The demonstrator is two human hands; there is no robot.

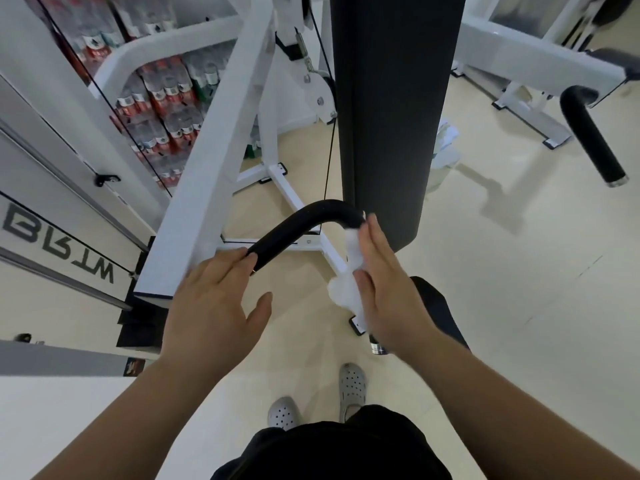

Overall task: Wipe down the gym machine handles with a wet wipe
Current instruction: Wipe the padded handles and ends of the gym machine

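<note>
A curved black foam handle [304, 220] of a white gym machine arcs across the middle of the view. My left hand [216, 299] rests on its lower left end with fingers spread and thumb apart, not wrapped around it. My right hand [388, 282] holds a crumpled white wet wipe [346, 278], pressed against the handle's right end beside the tall black pad [391, 98]. A second black handle [592, 136] sticks out at the right, untouched.
The white machine frame [207, 150] slants down on the left, with thin black cables beside it. Shelves of bottled water [162, 98] stand behind. Another white machine [526, 64] sits at back right. My grey clogs [351, 386] are on the beige floor.
</note>
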